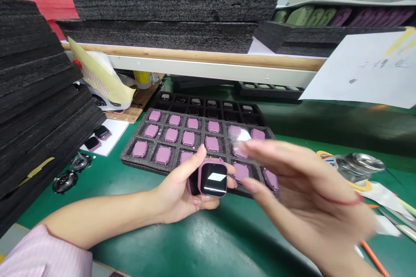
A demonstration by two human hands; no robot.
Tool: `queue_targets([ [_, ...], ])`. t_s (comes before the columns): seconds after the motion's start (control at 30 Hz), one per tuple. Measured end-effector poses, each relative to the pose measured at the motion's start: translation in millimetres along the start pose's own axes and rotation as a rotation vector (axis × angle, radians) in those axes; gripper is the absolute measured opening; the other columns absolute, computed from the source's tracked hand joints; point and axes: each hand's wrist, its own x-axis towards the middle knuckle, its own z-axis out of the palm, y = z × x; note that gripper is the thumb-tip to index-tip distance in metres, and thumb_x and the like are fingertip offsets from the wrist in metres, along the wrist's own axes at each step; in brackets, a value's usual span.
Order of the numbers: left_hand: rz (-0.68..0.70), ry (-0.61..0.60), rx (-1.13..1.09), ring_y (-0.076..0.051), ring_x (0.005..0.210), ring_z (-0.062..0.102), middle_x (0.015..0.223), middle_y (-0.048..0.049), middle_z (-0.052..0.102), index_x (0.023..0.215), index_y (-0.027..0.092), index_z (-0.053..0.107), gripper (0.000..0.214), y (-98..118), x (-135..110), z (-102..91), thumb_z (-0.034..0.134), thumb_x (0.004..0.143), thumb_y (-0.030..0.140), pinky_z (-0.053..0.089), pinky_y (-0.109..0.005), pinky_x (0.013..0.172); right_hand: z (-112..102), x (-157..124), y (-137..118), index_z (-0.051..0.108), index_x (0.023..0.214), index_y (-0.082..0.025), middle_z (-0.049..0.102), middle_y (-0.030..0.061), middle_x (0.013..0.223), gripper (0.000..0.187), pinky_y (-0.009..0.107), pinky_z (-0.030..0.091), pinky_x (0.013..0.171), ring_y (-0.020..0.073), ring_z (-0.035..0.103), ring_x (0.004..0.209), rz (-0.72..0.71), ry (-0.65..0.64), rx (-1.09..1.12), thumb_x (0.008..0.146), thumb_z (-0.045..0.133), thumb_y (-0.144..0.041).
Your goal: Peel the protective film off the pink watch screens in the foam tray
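My left hand holds a pink smartwatch body upright between fingers and thumb, its black screen facing me and catching a white glare. My right hand is blurred by motion, with its fingers spread and nothing visible in them. Its fingertips hang over the right side of a grey-black foam tray holding rows of pink watch bodies, such as one in the second row. A blurred, whitish clear piece, perhaps plastic film, lies close to those fingertips. My hands hide the tray's front cells.
Tall stacks of black foam sheets rise on the left, and more lie along the back shelf. A dark tray of black watches stands behind the pink one. A glass-and-metal object sits to the right on the green mat.
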Motion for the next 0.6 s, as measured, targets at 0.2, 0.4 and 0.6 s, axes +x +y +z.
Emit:
queue_targets([
  [0.2,0.008,0.025,0.008,-0.004,0.046,0.034,0.065,-0.001,0.051,0.083,0.01,0.07,0.05,-1,0,0.6,0.072,0.082,0.06,0.021,-0.016,0.041,-16,-6,-15,0.064,0.132,-0.045,0.077,0.0011,0.112,0.043,0.043,0.066,0.087,0.0273,0.075,0.1,-0.052,-0.184,-0.12,0.097,0.056,-0.023],
  [0.4,-0.005,0.012,0.018,-0.003,0.048,0.036,0.074,-0.0031,0.056,0.086,0.01,0.072,0.055,1,0,3.3,0.078,0.075,0.063,0.018,-0.015,0.039,-15,-2,-16,0.055,0.142,-0.044,0.077,0.0014,0.112,0.048,0.042,0.064,0.083,0.0269,0.074,0.102,-0.168,-0.336,-0.209,0.098,0.052,-0.025],
  [0.6,0.09,0.064,0.181,-0.003,0.042,0.027,0.056,0.0043,0.044,0.077,0.013,0.064,0.058,-5,0,3.9,0.07,0.079,0.07,0.016,-0.018,0.039,12,3,-9,0.05,0.147,-0.033,0.075,0.0029,0.091,0.072,0.04,0.059,0.072,0.024,0.069,0.079,-0.254,-0.125,-0.322,0.082,0.08,-0.028],
])
